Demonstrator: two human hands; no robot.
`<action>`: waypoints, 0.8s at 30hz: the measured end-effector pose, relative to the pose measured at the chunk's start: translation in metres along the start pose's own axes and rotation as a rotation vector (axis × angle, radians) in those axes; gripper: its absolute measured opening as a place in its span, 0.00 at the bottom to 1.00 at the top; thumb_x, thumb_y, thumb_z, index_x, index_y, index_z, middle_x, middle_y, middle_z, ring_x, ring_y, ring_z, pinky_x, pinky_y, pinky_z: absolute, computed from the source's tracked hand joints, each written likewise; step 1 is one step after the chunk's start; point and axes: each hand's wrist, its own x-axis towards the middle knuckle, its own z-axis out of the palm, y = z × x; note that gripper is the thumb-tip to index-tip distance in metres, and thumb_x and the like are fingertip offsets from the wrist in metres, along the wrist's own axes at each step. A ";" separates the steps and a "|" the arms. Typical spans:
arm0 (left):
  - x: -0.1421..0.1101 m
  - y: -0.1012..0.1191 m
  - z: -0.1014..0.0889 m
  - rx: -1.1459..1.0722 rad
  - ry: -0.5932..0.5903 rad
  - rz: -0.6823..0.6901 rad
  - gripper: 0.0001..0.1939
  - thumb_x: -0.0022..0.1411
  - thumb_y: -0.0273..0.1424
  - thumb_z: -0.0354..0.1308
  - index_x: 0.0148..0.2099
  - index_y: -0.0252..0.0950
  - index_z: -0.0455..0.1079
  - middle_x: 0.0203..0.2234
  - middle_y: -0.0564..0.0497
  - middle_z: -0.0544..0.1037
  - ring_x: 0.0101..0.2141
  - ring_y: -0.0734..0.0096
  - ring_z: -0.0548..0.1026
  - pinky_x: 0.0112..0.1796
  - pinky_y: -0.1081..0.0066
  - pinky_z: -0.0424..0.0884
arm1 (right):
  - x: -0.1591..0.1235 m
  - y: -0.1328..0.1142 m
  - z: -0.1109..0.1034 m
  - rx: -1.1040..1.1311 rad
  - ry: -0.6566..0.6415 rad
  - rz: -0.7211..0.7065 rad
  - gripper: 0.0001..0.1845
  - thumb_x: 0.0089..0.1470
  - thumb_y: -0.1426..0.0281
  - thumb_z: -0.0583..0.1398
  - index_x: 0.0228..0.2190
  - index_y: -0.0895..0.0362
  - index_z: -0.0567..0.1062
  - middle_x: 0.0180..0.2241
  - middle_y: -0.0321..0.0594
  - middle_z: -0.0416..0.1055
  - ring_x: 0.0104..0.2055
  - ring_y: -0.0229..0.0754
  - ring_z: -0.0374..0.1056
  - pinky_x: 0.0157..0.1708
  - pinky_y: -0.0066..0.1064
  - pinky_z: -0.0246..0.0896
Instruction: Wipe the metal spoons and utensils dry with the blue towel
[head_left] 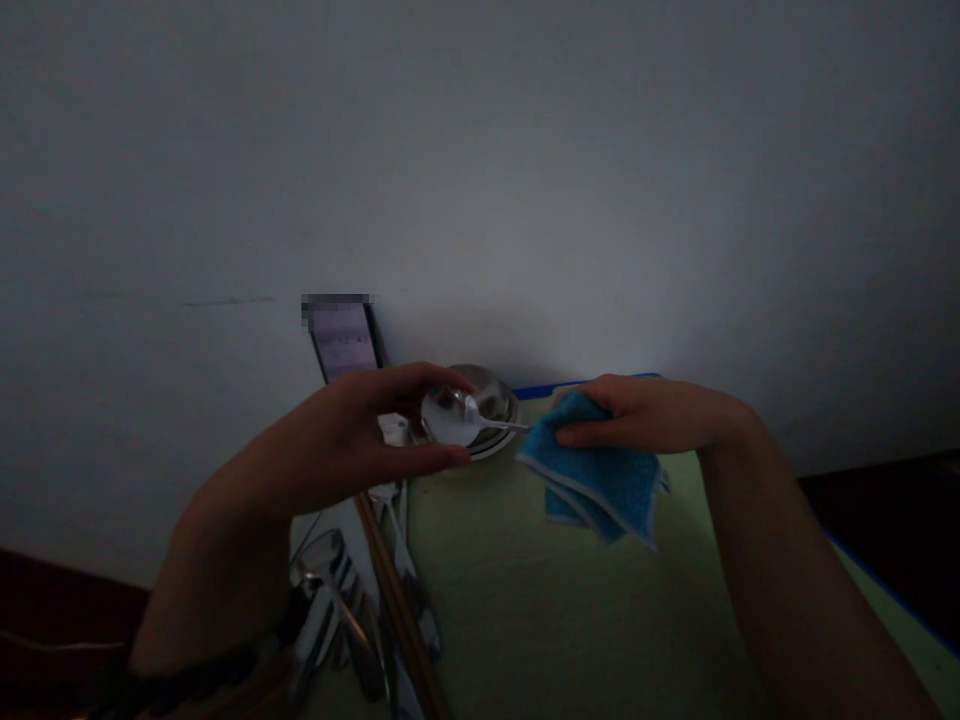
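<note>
A shiny metal spoon (452, 418) is held level above the table, its bowl to the left and its handle running into a blue cloth (600, 475). My right hand (645, 412) grips the folded cloth, with the end of the spoon handle hidden in it. Around the spoon's bowl, my left hand (382, 425) has thumb and fingers apart, the fingers near its upper edge and the thumb below. Whether a fingertip touches the spoon is hard to tell. Behind the spoon, a round metal dish (504, 398) is partly covered.
Several metal utensils, among them a ladle (330, 560), lie at the left beside wooden chopsticks (401, 610). A phone (343, 335) leans on the pale wall (525, 180). The light green table (510, 600) has a blue edge.
</note>
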 end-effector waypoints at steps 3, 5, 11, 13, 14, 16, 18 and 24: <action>0.000 -0.005 0.003 -0.026 0.000 -0.023 0.23 0.51 0.37 0.60 0.49 0.43 0.63 0.39 0.55 0.74 0.36 0.71 0.72 0.35 0.78 0.67 | -0.001 0.006 -0.001 0.005 0.010 0.028 0.23 0.49 0.53 0.53 0.36 0.60 0.70 0.34 0.41 0.73 0.31 0.39 0.68 0.25 0.26 0.62; 0.001 -0.007 0.004 -0.033 -0.007 -0.037 0.23 0.51 0.38 0.60 0.50 0.43 0.63 0.40 0.55 0.74 0.37 0.70 0.72 0.35 0.77 0.68 | 0.000 0.009 -0.002 -0.002 0.012 0.053 0.24 0.49 0.52 0.53 0.37 0.59 0.70 0.35 0.42 0.73 0.31 0.39 0.68 0.24 0.26 0.61; 0.004 -0.004 0.003 -0.066 -0.055 -0.124 0.21 0.51 0.39 0.60 0.47 0.42 0.65 0.34 0.55 0.77 0.32 0.71 0.74 0.33 0.77 0.69 | 0.001 0.007 -0.003 -0.108 0.025 0.048 0.25 0.48 0.51 0.53 0.36 0.60 0.70 0.34 0.42 0.72 0.31 0.40 0.68 0.25 0.27 0.61; 0.005 -0.002 0.002 -0.086 -0.079 -0.165 0.19 0.52 0.40 0.59 0.46 0.41 0.65 0.29 0.56 0.77 0.29 0.72 0.74 0.29 0.78 0.69 | 0.000 0.006 -0.003 -0.116 0.020 0.050 0.25 0.48 0.51 0.53 0.36 0.60 0.70 0.33 0.42 0.72 0.31 0.40 0.68 0.25 0.27 0.61; 0.005 -0.001 0.002 -0.093 -0.086 -0.179 0.18 0.53 0.40 0.58 0.45 0.41 0.66 0.27 0.56 0.77 0.28 0.72 0.74 0.28 0.78 0.69 | 0.000 0.005 -0.003 -0.117 0.017 0.051 0.25 0.48 0.51 0.53 0.36 0.60 0.70 0.33 0.42 0.72 0.31 0.40 0.68 0.25 0.27 0.62; 0.006 -0.001 0.002 -0.098 -0.088 -0.184 0.16 0.54 0.40 0.56 0.44 0.40 0.67 0.27 0.56 0.77 0.28 0.73 0.74 0.27 0.78 0.68 | 0.000 0.003 -0.003 -0.105 0.012 0.045 0.25 0.49 0.51 0.52 0.36 0.60 0.70 0.33 0.42 0.72 0.31 0.40 0.67 0.25 0.27 0.62; 0.007 -0.002 0.003 -0.107 -0.090 -0.173 0.14 0.56 0.40 0.54 0.42 0.40 0.68 0.28 0.55 0.77 0.28 0.73 0.74 0.27 0.78 0.68 | -0.001 0.002 -0.003 -0.077 0.003 0.036 0.24 0.50 0.52 0.52 0.36 0.60 0.70 0.33 0.42 0.72 0.30 0.39 0.67 0.25 0.27 0.62; 0.009 -0.003 0.008 -0.065 -0.098 -0.206 0.20 0.61 0.45 0.44 0.30 0.35 0.66 0.19 0.55 0.71 0.22 0.74 0.70 0.23 0.76 0.65 | 0.001 -0.001 -0.002 -0.047 0.004 0.009 0.21 0.50 0.54 0.52 0.33 0.60 0.70 0.31 0.39 0.71 0.29 0.37 0.66 0.27 0.26 0.62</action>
